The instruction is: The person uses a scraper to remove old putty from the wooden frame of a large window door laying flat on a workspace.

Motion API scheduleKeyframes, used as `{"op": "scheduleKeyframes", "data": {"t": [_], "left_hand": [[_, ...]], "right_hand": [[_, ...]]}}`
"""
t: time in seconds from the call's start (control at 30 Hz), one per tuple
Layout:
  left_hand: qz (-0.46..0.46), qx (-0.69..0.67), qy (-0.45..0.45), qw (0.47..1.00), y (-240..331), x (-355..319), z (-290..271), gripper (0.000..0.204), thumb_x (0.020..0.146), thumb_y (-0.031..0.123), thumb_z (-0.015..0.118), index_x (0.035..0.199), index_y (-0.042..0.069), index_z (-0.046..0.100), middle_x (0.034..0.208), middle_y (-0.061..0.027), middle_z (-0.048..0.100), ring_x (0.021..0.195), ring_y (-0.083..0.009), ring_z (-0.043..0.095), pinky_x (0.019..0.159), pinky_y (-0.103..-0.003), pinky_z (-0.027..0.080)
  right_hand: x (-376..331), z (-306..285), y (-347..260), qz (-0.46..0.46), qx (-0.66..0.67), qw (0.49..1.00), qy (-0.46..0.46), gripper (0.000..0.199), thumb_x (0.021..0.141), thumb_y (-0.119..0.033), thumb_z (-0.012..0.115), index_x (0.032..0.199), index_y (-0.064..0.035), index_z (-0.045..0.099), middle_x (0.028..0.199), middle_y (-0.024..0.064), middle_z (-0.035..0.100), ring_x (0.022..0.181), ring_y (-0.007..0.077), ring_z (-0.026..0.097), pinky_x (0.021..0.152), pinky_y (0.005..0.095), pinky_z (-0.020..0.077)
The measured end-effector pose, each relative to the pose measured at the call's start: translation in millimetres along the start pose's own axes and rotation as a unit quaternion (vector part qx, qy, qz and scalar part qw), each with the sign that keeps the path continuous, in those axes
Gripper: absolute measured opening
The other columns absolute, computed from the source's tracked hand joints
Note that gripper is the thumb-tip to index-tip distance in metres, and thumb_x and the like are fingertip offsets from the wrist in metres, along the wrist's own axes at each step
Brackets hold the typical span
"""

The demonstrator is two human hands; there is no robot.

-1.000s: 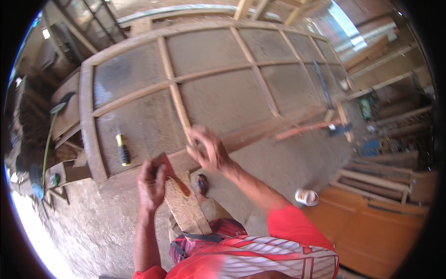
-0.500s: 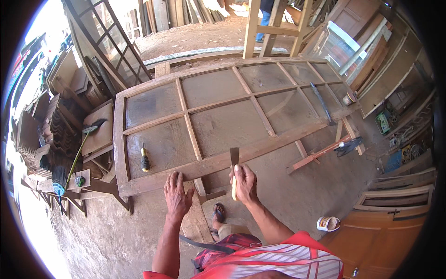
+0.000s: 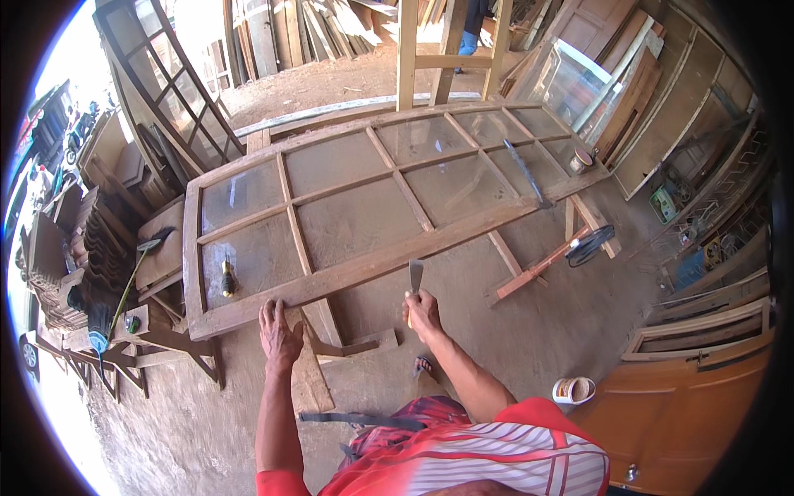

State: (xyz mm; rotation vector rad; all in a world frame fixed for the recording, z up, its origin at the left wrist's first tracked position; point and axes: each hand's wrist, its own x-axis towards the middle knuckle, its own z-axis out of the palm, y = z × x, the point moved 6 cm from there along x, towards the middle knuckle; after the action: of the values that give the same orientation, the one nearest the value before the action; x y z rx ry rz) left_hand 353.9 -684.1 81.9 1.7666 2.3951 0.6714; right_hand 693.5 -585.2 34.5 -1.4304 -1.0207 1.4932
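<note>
A large wooden window frame [image 3: 357,269] with several glazed panes lies flat in front of me, its panes dusty. My left hand [image 3: 279,337] rests its fingertips on the frame's near rail, towards the left end, the fingers stretched out. In my right hand [image 3: 424,316] is a putty knife [image 3: 416,275], gripped by its pale handle with the blade pointing up and away. The blade shows against the floor, just off the near rail. On the near left pane lies a screwdriver [image 3: 227,281] with a dark and yellow handle.
A long bluish bar [image 3: 525,172] and a small can [image 3: 581,160] sit on the frame's right part. Trestle legs [image 3: 521,279] stick out below. A white bucket [image 3: 572,390] stands on the floor beside an orange-brown door [image 3: 674,413]. Stacked wood [image 3: 87,248] fills the left.
My right hand and the putty knife have come away from the near rail, which the blade overlapped before. My left hand stays on the rail. The whole view has shifted, with the frame now further left.
</note>
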Motion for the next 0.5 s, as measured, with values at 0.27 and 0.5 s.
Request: {"op": "scheduleKeyframes", "data": {"t": [0.27,0.5], "left_hand": [[-0.119,0.035,0.036,0.992,29,10,4,0.07,0.084,0.033,0.081,0.136,-0.003,0.051,0.143,-0.0239,0.046,0.136,-0.0435,0.042,0.113,-0.05,0.04],[-0.136,0.062,0.033,0.988,31,17,12,0.07,0.088,0.038,0.078,0.136,-0.005,0.05,0.145,-0.0266,0.044,0.138,-0.0455,0.042,0.114,-0.05,0.039]], "right_hand": [[47,-64,-24,0.078,0.034,0.994,-0.069,0.032,0.109,-0.034,0.053,0.099,-0.0038,0.057,0.076,0.0019,0.057,0.056,0.0099,0.059,0.048,0.0272,0.0494],[51,-101,-64,-0.014,0.068,0.995,-0.076,0.032,0.109,-0.035,0.053,0.099,-0.0042,0.057,0.076,0.0031,0.059,0.055,0.0109,0.06,0.048,0.0279,0.0496]]}}
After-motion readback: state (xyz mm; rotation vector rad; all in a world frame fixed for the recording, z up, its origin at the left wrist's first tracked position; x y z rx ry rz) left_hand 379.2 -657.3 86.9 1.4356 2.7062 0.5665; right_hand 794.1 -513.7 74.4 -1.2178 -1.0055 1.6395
